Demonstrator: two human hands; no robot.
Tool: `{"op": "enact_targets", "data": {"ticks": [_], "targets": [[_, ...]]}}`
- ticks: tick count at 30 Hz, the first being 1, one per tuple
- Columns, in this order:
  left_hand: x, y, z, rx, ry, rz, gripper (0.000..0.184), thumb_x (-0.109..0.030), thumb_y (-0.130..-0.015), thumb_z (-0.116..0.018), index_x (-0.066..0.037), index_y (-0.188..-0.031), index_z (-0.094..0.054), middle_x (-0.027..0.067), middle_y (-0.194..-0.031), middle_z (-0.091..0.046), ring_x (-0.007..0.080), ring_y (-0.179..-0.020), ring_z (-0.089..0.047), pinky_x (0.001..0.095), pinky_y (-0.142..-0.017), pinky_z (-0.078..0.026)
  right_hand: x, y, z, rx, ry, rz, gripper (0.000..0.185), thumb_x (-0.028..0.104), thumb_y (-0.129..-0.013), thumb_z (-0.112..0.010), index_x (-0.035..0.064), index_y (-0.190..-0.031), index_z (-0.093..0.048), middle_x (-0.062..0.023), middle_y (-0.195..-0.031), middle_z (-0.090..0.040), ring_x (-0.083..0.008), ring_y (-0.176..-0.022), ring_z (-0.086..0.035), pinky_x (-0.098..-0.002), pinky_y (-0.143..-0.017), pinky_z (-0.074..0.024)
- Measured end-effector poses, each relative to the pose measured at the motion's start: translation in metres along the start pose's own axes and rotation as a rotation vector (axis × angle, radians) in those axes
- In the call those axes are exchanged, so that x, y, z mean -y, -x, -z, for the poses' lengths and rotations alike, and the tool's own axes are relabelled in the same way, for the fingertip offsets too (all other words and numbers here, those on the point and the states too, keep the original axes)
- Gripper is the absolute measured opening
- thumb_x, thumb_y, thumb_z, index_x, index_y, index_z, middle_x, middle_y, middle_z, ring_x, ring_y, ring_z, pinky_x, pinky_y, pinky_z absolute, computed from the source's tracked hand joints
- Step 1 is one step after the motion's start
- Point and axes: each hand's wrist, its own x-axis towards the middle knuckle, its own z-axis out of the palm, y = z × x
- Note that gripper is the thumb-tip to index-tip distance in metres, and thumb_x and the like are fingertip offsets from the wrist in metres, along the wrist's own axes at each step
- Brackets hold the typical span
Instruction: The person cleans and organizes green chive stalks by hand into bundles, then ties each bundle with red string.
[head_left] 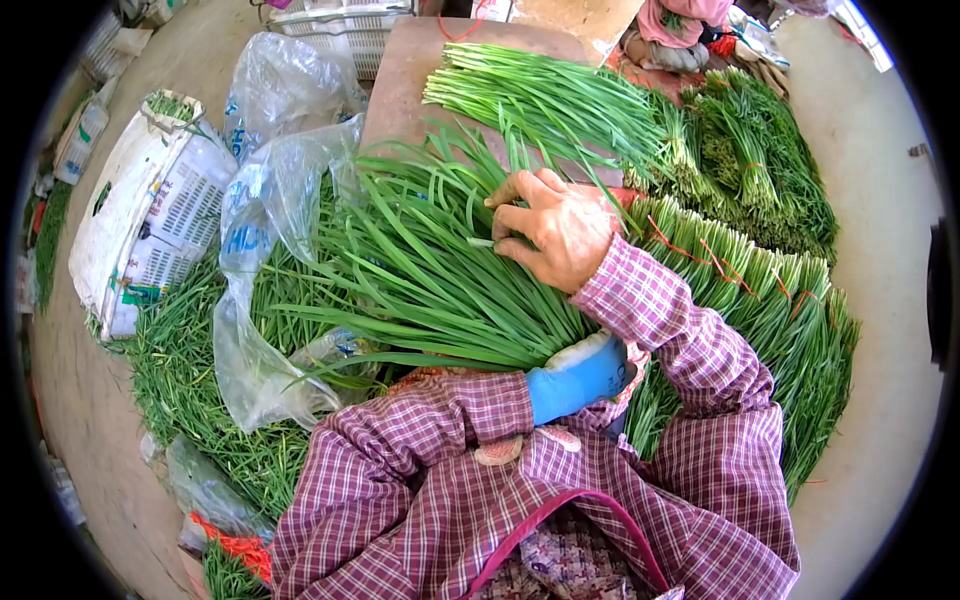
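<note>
A large bunch of long green leaves (430, 270) fans out in front of my body, tips toward the left. My bare right hand (555, 230) is on top of the bunch, its fingers curled into the leaves around a pale stalk. Lower down, my left hand (580, 380), in a blue glove, is at the base end of the bunch; its fingers are mostly hidden under the leaves. Another bunch (540, 95) lies on the brown board (405, 80) beyond.
Tied bundles (780, 290) with red bands stand on the right, with darker bundles (765, 160) behind them. Clear plastic bags (265, 200) and loose greens (180, 350) lie at left, near a white crate (185, 200). Part of a person (680, 25) shows at the top.
</note>
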Motion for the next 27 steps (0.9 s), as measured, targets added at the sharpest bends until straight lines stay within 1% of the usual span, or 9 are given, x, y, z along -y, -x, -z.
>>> {"op": "enact_targets", "data": {"ticks": [5,6,9,11,15,17,19,22,27], "targets": [[-0.008,-0.013,-0.019,0.127,0.203,-0.060,0.032,-0.019,-0.089,-0.048,-0.007,-0.113,-0.066,0.0131,-0.117,-0.064,0.0259,-0.109,-0.060,0.0414,-0.100,-0.040,-0.002,-0.006,-0.009,-0.182,0.231,0.138,0.017,0.016,-0.076,-0.066,0.0083,-0.091,-0.062,-0.0043,-0.110,-0.056,-0.0256,-0.098,-0.052,-0.0396,-0.080,-0.0473],[-0.009,-0.003,-0.016,-0.048,0.034,-0.080,0.029,-0.021,-0.089,-0.048,-0.012,-0.111,-0.064,0.0112,-0.111,-0.064,0.0261,-0.106,-0.060,0.0416,-0.098,-0.041,-0.007,-0.014,-0.010,-0.309,0.231,0.148,0.017,0.021,-0.081,-0.064,0.0092,-0.092,-0.060,-0.0047,-0.105,-0.058,-0.0254,-0.093,-0.054,-0.0395,-0.076,-0.0468],[-0.009,0.010,-0.002,-0.084,-0.089,-0.025,0.022,-0.024,-0.089,-0.048,-0.014,-0.105,-0.060,0.0063,-0.100,-0.064,0.0256,-0.098,-0.060,0.0425,-0.097,-0.040,-0.010,-0.036,0.011,-0.360,0.180,-0.029,0.021,0.030,-0.086,-0.062,0.0094,-0.089,-0.061,-0.0058,-0.091,-0.060,-0.0251,-0.086,-0.058,-0.0400,-0.076,-0.0468],[-0.008,0.012,-0.008,-0.128,-0.134,-0.062,0.019,-0.026,-0.090,-0.047,-0.014,-0.101,-0.056,0.0044,-0.090,-0.062,0.0248,-0.093,-0.059,0.0433,-0.095,-0.040,-0.013,-0.047,0.027,-0.325,-0.155,-0.209,0.032,0.040,-0.087,-0.063,0.0083,-0.090,-0.064,-0.0080,-0.075,-0.063,-0.0270,-0.072,-0.063,-0.0392,-0.070,-0.0503],[-0.007,0.014,-0.007,-0.150,-0.212,-0.017,0.020,-0.027,-0.090,-0.046,-0.013,-0.100,-0.055,0.0047,-0.089,-0.062,0.0248,-0.092,-0.059,0.0456,-0.099,-0.038,-0.038,-0.051,0.023,-0.369,-0.426,-0.145,0.019,0.026,-0.087,-0.065,0.0085,-0.093,-0.066,-0.0087,-0.084,-0.068,-0.0249,-0.075,-0.066,-0.0367,-0.069,-0.0518],[-0.007,0.015,-0.009,-0.176,-0.240,-0.011,0.019,-0.028,-0.090,-0.047,-0.013,-0.099,-0.055,0.0043,-0.087,-0.062,0.0243,-0.091,-0.059,0.0462,-0.101,-0.038,-0.040,-0.047,0.031,0.071,-0.446,-0.325,0.018,0.010,-0.087,-0.063,0.0043,-0.104,-0.064,-0.0077,-0.081,-0.068,-0.0143,-0.077,-0.064,-0.0308,-0.071,-0.0514],[-0.008,0.015,-0.013,-0.196,-0.245,-0.016,0.017,-0.027,-0.090,-0.047,-0.013,-0.097,-0.053,0.0032,-0.084,-0.060,0.0232,-0.088,-0.058,0.0473,-0.103,-0.036,-0.061,-0.040,0.007,0.050,-0.443,-0.208,0.018,0.011,-0.087,-0.062,0.0043,-0.103,-0.066,-0.0075,-0.080,-0.069,-0.0168,-0.075,-0.066,-0.0324,-0.070,-0.0523],[-0.008,0.016,-0.014,-0.215,-0.252,0.001,0.016,-0.027,-0.089,-0.047,-0.013,-0.096,-0.052,0.0021,-0.081,-0.058,0.0222,-0.086,-0.057,0.0470,-0.103,-0.035,-0.062,-0.036,0.004,0.198,-0.184,-0.331,0.031,0.044,-0.081,-0.064,0.0185,-0.097,-0.073,-0.0155,-0.085,-0.069,-0.0337,-0.083,-0.066,-0.0439,-0.077,-0.0525],[-0.008,0.015,-0.014,-0.185,-0.264,0.001,0.015,-0.027,-0.089,-0.048,-0.014,-0.096,-0.052,0.0019,-0.081,-0.059,0.0214,-0.085,-0.057,0.0462,-0.102,-0.036,-0.046,-0.029,0.006,0.331,-0.099,-0.368,0.038,0.051,-0.080,-0.065,0.0164,-0.095,-0.074,-0.0145,-0.081,-0.069,-0.0331,-0.082,-0.067,-0.0440,-0.076,-0.0529]]}}
